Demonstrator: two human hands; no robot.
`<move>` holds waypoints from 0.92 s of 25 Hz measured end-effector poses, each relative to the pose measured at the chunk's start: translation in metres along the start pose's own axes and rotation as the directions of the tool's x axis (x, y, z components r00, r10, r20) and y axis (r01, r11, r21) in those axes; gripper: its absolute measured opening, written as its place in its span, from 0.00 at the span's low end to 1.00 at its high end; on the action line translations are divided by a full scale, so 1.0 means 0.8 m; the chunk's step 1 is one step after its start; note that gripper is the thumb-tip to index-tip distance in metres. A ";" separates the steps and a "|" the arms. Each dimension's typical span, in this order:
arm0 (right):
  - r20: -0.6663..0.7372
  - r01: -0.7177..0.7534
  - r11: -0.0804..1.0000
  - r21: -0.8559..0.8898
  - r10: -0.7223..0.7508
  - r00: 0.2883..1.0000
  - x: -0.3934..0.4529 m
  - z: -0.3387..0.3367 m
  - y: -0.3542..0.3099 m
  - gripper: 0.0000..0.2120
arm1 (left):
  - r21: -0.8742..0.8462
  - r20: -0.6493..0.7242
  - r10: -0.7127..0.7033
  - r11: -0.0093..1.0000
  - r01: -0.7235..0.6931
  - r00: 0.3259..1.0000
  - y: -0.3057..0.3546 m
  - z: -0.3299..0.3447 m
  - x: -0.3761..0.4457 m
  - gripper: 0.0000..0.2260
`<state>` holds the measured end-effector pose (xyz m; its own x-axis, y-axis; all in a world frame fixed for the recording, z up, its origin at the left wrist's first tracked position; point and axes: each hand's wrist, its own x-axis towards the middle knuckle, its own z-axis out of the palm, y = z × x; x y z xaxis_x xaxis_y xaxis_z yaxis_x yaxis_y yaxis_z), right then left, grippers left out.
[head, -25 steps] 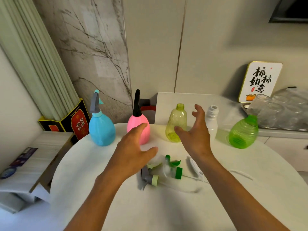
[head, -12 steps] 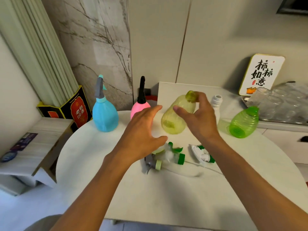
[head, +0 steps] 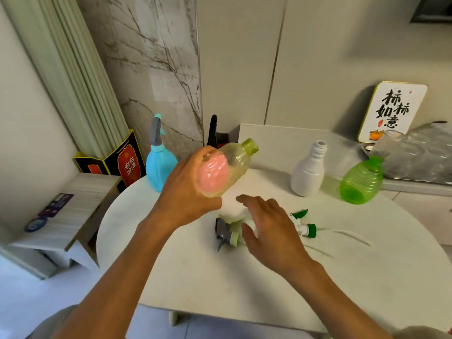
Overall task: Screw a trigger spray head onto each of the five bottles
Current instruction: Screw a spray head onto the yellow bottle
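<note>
- Left hand grips the yellow-green translucent bottle by its base, tilted above the round white table, open neck pointing up and right.
- Right hand hovers low with fingers loosely spread, holding nothing, over the loose spray heads: a grey-and-pale-green one and a white-and-green one.
- Blue bottle stands at the back with its head fitted.
- Pink bottle shows through the held one.
- White bottle and green ribbed bottle stand uncapped on the right.
</note>
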<state>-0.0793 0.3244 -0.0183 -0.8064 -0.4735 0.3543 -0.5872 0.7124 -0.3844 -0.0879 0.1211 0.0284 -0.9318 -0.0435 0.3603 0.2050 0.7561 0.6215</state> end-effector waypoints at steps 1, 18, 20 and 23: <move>0.107 0.101 0.987 -0.125 -0.088 0.990 -0.002 0.014 -0.001 0.23 | 0.009 -0.009 0.032 0.999 -0.032 0.999 0.000 0.000 -0.001 0.45; -0.240 -0.110 0.832 0.544 0.279 0.930 -0.004 -0.095 0.060 0.21 | 0.160 -0.027 -0.025 0.987 0.029 0.999 0.008 0.020 0.023 0.42; -0.252 -0.080 0.539 0.838 0.514 0.820 0.006 -0.122 0.089 0.21 | 0.225 0.025 -0.001 0.974 -0.005 1.000 0.009 0.026 0.019 0.43; -0.185 0.039 0.226 0.973 0.673 0.716 0.008 -0.142 0.123 0.19 | 0.286 0.079 -0.004 0.958 -0.019 0.997 0.002 0.032 0.014 0.43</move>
<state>-0.1347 0.4502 0.0426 -0.9595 0.2369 0.1528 -0.2330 -0.3613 -0.9029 -0.1060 0.1388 0.0159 -0.9532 0.0052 0.3022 0.1286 0.9118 0.3901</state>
